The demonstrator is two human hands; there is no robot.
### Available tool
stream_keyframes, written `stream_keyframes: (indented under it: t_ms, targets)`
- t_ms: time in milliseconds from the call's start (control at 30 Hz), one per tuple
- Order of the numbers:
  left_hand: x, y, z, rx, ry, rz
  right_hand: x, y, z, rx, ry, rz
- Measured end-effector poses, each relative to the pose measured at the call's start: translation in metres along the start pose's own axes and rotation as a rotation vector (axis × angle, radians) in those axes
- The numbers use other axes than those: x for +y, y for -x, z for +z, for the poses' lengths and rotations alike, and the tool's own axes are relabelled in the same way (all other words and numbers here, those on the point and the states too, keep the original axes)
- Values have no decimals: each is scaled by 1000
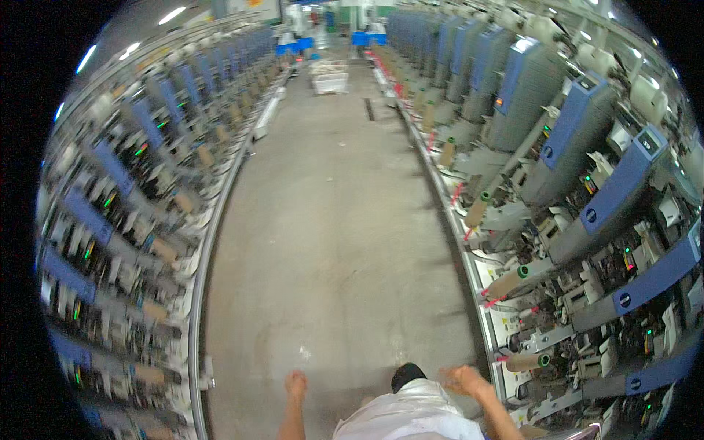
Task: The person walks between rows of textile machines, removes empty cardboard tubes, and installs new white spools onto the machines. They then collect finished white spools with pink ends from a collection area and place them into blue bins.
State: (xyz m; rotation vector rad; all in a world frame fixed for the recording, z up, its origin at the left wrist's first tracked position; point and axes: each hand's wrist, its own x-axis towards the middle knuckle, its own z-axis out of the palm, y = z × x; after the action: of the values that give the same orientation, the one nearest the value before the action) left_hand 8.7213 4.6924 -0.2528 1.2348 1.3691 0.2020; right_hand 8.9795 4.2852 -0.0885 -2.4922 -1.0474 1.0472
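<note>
My left hand (295, 384) hangs in front of me over the grey floor, its fingers curled in, and nothing shows in it. My right hand (465, 380) is near the rail of the right machine row, fingers loosely apart and slightly blurred; it holds nothing that I can see. Nearest to it on that row is a brown tube (525, 362) with a green end. Another brown tube (507, 281) with a green end sits a little farther along. White clothing (411, 414) and a dark shoe tip (408, 375) show between my hands.
Rows of yarn-winding machines with blue panels (572, 121) line both sides of the aisle (330, 220). Metal rails (209, 275) edge it. Far ahead, a white bin (329, 83) stands on the floor, with blue containers (293, 47) beyond it.
</note>
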Motion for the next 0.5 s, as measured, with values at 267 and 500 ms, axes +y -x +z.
stream_keyframes:
  t_ms: [267,500]
  targets:
    - [228,-192,147,-86,84,298,16,-216,-155,160,193,26]
    - [214,-239,170,-230,-163,-291,-19,-362,-292,387,-183,-332]
